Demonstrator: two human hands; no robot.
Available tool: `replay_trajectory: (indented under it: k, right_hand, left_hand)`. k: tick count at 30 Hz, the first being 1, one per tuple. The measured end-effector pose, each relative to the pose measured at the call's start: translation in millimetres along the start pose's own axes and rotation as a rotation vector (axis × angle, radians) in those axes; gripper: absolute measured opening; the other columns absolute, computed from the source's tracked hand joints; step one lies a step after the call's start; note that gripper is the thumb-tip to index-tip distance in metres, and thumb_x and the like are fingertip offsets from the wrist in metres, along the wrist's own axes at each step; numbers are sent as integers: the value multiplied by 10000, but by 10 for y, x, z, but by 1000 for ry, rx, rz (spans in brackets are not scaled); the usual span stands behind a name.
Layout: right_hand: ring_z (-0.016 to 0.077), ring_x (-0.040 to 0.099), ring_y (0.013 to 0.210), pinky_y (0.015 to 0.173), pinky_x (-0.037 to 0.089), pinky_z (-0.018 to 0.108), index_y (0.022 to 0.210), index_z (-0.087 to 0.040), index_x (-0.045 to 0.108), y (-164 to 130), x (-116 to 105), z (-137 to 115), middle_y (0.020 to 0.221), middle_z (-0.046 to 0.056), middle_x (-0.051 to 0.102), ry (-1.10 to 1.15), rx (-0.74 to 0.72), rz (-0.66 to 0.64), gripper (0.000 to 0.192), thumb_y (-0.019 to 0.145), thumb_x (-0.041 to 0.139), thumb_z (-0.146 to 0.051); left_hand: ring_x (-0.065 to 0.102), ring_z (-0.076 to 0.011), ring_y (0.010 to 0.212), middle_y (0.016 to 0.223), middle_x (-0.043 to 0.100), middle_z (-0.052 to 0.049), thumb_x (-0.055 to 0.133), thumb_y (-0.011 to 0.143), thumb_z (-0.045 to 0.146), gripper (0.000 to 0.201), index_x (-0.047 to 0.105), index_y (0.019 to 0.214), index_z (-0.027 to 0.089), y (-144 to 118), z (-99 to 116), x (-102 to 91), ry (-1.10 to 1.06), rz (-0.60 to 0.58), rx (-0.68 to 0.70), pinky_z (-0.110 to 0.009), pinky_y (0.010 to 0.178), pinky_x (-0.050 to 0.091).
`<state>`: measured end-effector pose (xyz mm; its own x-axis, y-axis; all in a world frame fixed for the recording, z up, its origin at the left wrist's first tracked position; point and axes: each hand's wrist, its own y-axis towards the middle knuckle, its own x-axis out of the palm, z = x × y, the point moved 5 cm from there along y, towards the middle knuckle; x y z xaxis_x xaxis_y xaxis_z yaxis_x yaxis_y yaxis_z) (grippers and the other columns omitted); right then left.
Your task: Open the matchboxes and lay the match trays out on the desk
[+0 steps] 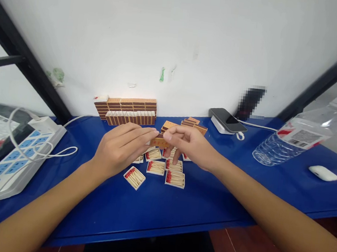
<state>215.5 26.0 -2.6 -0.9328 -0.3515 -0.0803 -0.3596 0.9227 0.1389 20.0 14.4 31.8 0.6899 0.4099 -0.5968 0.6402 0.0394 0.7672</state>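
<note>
An orange-brown matchbox (160, 142) is held between my two hands above the blue table. My left hand (121, 147) closes on its left end, where a bit of white shows, perhaps the inner tray; the thumb is hidden. At the other end, my right hand (189, 144) pinches the box between thumb and index finger, its other fingers curled loosely below. Under and in front of the hands lie several white trays filled with red-tipped matches, among them a tilted match tray (134, 177) and a match tray (175, 179). My hands partly cover the farther trays.
Stacked matchboxes (131, 105) stand against the wall, with loose sleeves (194, 124) to their right. A power strip (20, 158) with white cables lies left. On the right are a phone (227, 119) on a stand, a water bottle (300, 134) and a white earbud case (323, 173).
</note>
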Motion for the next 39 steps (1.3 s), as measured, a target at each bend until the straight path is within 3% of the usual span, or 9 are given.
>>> replay_trajectory:
  k: [4,7,11,17,25,28,33,39]
  right_hand:
    - [204,725,790,538,619,296,1137,-207,701,-10,-46,-37,909,55,730,-96,-58,-13,415,865,813,-500]
    - [193,713,800,589,597,296,1236,-215,705,-11,-116,-95,952,57,748,-227,-131,30,500,821,860,-447]
    - [170,684,750,555,530,282,1247,-210,715,-7,-162,-128,962,57,759,-312,-178,65,514,805,867,-422]
    - [178,665,803,679,574,342,1226,-235,725,-29,-250,-210,1098,67,742,-531,-216,77,466,819,850,-423]
    - [244,678,901,836,571,418,1131,-211,730,-82,-920,-435,1136,93,731,-852,-234,320,428,811,809,-484]
    - [270,669,909,812,554,425,1084,-204,732,-27,-1065,-316,1034,102,728,-955,-122,238,454,773,808,-525]
    - [254,663,871,762,542,396,1036,-204,693,43,-1025,-94,974,92,726,-935,61,69,449,759,787,-546]
    - [277,680,970,864,568,425,1054,-209,668,57,-978,-30,1084,113,739,-932,75,48,481,736,820,-536]
  left_hand:
    - [737,-268,1070,1237,772,-114,800,905,249,530,604,1394,202,14,-51,-8,19,-24,-62,-440,930,623]
    - [734,-261,973,1124,785,-117,815,890,401,494,666,1301,171,11,-136,-16,-18,-51,-172,-425,867,615]
    - [697,-228,854,933,767,-87,764,928,436,348,731,1124,151,-14,-186,23,-70,-146,-221,-373,760,580]
    - [688,-210,855,938,754,-82,748,929,468,345,740,1069,152,-43,-251,33,-111,-181,-340,-347,764,550]
    - [663,-193,794,891,738,-46,696,933,490,327,740,1004,174,-128,-485,57,-79,-304,-494,-340,727,516]
    - [670,-214,831,923,745,-60,681,933,475,327,734,1026,166,-165,-543,75,-61,-325,-493,-360,752,521]
    - [686,-230,857,973,763,-71,674,924,475,322,727,1027,174,-198,-625,64,-34,-333,-515,-370,770,531]
    - [705,-240,856,988,779,-68,678,898,483,303,725,977,194,-264,-784,38,2,-353,-596,-375,784,544]
